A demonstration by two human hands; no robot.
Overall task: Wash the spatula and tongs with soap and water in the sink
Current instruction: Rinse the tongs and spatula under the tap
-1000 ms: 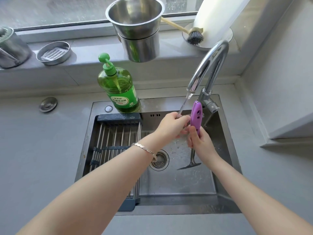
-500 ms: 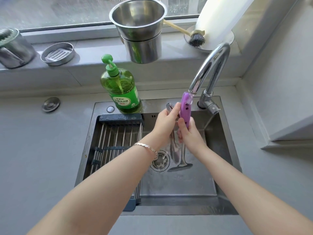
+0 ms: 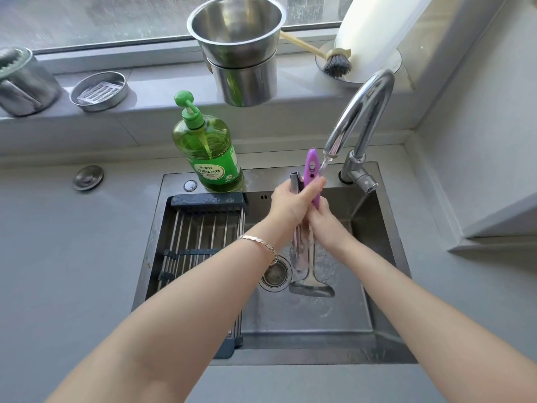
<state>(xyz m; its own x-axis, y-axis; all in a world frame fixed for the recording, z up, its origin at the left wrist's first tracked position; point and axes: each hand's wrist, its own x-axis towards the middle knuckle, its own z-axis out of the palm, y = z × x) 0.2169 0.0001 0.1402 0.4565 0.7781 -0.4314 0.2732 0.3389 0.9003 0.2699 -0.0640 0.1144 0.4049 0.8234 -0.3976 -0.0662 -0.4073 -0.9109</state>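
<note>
**Tools held under running water.** The spatula (image 3: pixel 311 170) has a glossy purple plastic handle, a slim metal shaft and a broad, flat metal blade. The tongs (image 3: pixel 296 181) are polished steel, their two arms lying close together. Both stand nearly upright over the sink (image 3: pixel 305 321), side by side, with long axes parallel. Handle ends point up towards the tap (image 3: pixel 360 112) and working ends point down.

The left hand (image 3: pixel 290 206) has its grip clamped round the tongs near their top, with one finger across the purple handle. The right hand (image 3: pixel 324 228), just below and touching it, has its grip clamped on the spatula.

A thin stream of water (image 3: pixel 325 164) falls just beside the handle's tip. The blade sits low in the wet steel basin, just beside the round drain (image 3: pixel 274 274); whether it touches the floor cannot be told.

A rack (image 3: pixel 200 237) of steel rods covers the sink's left part, leaving open basin to the right and front of the tools. A green soap bottle (image 3: pixel 209 152) stands at the sink's back edge. Matte grey worktop (image 3: pixel 72 257) surrounds the rim.
</note>
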